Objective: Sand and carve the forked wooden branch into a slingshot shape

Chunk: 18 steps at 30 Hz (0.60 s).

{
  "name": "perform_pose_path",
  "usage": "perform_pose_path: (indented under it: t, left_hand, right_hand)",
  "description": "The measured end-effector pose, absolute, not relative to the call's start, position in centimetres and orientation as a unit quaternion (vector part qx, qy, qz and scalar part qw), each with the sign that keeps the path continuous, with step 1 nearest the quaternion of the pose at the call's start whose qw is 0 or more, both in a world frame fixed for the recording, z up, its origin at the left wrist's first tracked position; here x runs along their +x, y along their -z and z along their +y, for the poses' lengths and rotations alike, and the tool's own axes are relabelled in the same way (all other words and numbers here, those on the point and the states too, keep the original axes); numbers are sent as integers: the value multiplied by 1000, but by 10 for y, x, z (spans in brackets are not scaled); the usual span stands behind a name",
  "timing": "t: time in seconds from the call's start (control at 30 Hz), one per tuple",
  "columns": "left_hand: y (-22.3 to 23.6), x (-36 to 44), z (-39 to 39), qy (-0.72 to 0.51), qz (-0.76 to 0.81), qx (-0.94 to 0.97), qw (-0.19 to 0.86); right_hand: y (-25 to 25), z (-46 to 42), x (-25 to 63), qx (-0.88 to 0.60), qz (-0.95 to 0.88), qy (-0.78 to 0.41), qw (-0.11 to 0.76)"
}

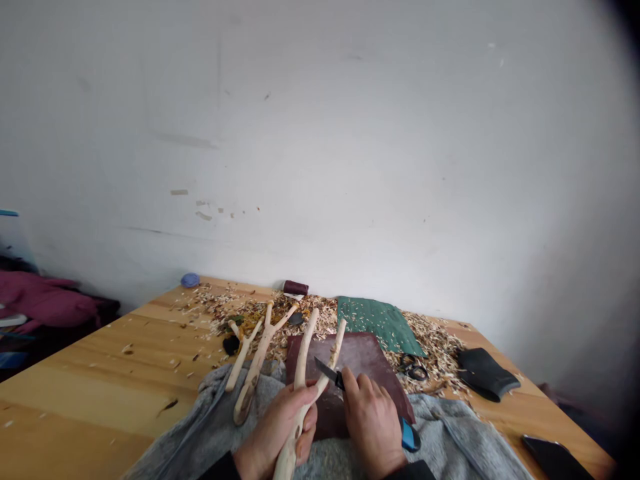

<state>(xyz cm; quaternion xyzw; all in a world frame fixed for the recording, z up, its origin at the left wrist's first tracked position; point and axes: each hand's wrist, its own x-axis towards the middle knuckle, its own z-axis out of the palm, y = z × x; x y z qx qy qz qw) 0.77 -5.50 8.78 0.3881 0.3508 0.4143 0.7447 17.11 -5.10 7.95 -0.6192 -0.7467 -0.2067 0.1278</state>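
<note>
My left hand [285,423] is wrapped round a peeled, Y-shaped forked stick [303,357], just below where it splits. Its two prongs point up and away from me. My right hand [371,417] grips a knife [327,369] with a dark blade, and a blue and black handle end shows past the palm. The blade lies against or very near the right prong; I cannot tell if it touches. Two more peeled forked sticks, a larger one [260,353] and a smaller one [243,360], lie to the left on a grey cloth [195,417].
Wood shavings [440,343] cover the back of the wooden table [100,400]. Around lie dark red sandpaper [367,350], a green sheet [375,317], scissors [414,367], a black pouch-like piece [487,373], a phone [557,457], a dark red roll [295,287] and a blue-purple ball [190,280].
</note>
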Motion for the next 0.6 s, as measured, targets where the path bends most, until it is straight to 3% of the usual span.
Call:
perform_pose_path:
  t: [0.6]
  left_hand:
    - [-85, 17, -65, -431, 431, 392, 689]
  right_hand:
    - [-74, -49, 167, -663, -725, 175, 68]
